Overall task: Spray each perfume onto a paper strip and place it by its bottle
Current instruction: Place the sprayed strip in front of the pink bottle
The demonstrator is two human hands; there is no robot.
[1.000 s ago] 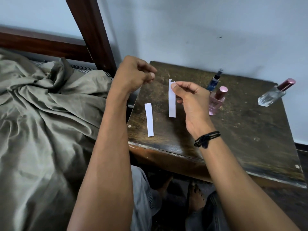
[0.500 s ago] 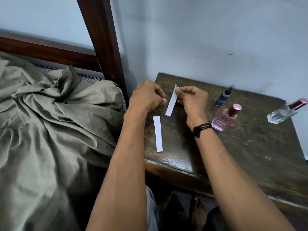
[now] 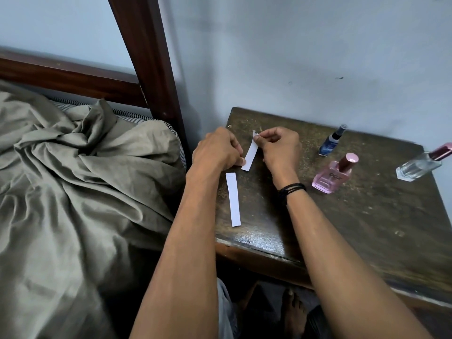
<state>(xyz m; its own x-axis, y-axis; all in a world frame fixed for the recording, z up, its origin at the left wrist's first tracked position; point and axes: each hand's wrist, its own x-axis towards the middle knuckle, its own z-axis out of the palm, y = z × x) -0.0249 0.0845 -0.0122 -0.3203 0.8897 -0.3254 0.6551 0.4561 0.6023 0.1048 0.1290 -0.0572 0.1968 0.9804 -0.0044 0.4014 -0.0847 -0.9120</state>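
Note:
A white paper strip (image 3: pixel 251 154) is held tilted over the dark wooden table (image 3: pixel 354 216). My right hand (image 3: pixel 281 148) pinches its top end and my left hand (image 3: pixel 217 150) pinches its lower end. A second paper strip (image 3: pixel 233 199) lies flat on the table just below my left hand. To the right stand three perfume bottles: a small blue bottle (image 3: pixel 330 141) with a dark cap, a pink bottle (image 3: pixel 333 176) with a rosy cap, and a clear bottle (image 3: pixel 423 165) with a maroon cap near the right edge.
A bed with a rumpled olive sheet (image 3: pixel 73 192) adjoins the table's left side. A dark wooden bedpost (image 3: pixel 149 69) rises behind it against the pale wall. My knees and a bare foot (image 3: pixel 293 314) show under the table's front edge.
Both hands have come down toward the table's back left. The left hand, apart from the strip a second ago, now pinches its lower end. The strip has tilted.

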